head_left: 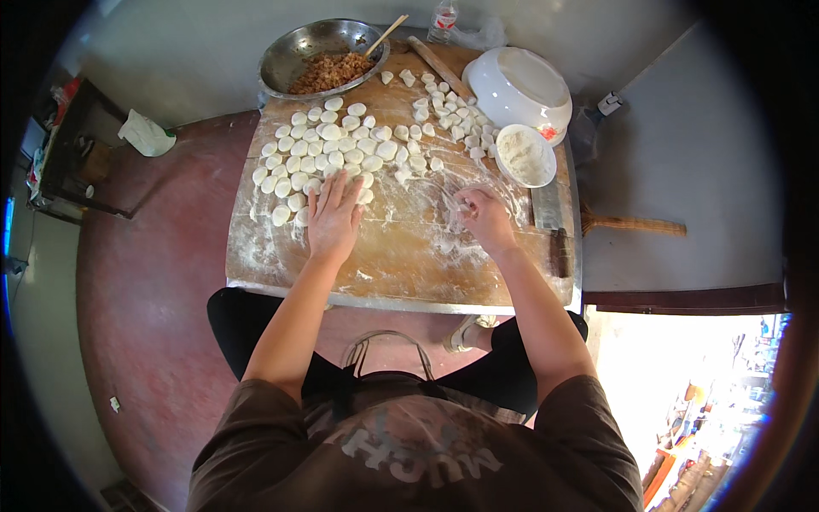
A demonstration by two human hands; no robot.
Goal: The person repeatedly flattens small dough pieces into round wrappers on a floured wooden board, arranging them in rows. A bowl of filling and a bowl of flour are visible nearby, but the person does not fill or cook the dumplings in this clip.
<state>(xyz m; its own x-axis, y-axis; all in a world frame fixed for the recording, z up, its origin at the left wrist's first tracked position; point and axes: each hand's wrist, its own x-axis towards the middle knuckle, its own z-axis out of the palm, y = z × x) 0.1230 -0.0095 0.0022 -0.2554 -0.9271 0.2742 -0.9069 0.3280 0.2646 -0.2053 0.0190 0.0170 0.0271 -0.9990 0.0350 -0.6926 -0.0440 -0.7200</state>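
Observation:
On a floured wooden board (409, 256) lie many flattened rounds of white dough (299, 147), mostly at the left. My left hand (334, 217) rests palm down with fingers spread over the near edge of these rounds; its fingers hide some of them. My right hand (481, 211) is curled low over scattered flour to the right, its fingers bent; whether anything is inside it cannot be seen. Small uncut-looking lumps of dough (448, 105) lie in a group at the back right. A white bowl of flour (526, 155) stands just beyond my right hand.
A steel basin of minced filling (333, 73) with chopsticks stands at the back left. Behind the dough lumps lie a wooden rolling pin (438, 66) and an upturned white basin (518, 89). A cleaver (547, 208) with a dark handle lies along the right edge. A plastic bottle (443, 20) stands at the back.

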